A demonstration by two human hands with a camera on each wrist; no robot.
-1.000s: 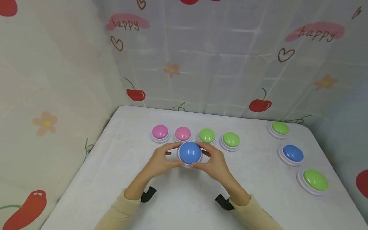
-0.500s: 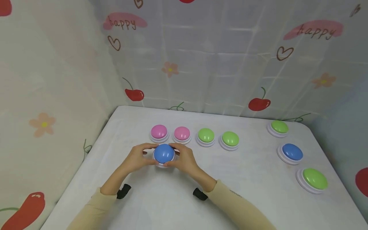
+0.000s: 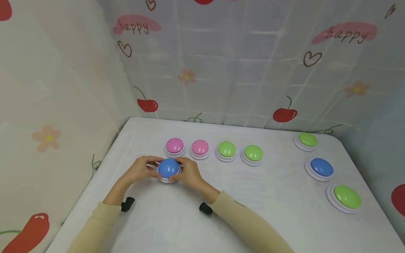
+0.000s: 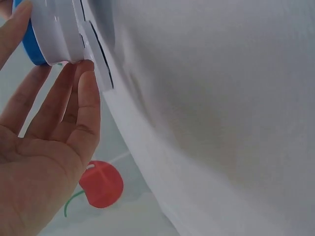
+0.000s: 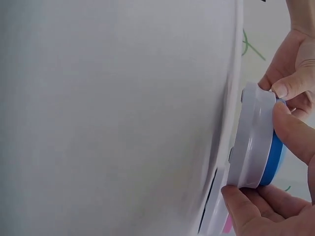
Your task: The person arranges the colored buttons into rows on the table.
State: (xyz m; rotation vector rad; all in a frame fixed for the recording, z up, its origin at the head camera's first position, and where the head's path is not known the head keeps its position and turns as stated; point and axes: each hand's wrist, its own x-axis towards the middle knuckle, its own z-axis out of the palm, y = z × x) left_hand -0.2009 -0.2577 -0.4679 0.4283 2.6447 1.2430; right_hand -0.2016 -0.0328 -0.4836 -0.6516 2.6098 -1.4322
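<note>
Pinching a blue button [image 3: 168, 168] from either side, both hands [image 3: 139, 171] [image 3: 190, 173] are near the leftmost pink button [image 3: 174, 146].

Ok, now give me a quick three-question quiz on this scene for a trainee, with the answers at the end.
1. How many pink buttons are on the table?
2. True or false: the left-hand grip and the right-hand grip are both on the same blue button.
3. Along the table's right side, which colour lies between two green buttons? A) pink B) blue C) white

Key: 1. Two. 2. True. 3. B.
</note>
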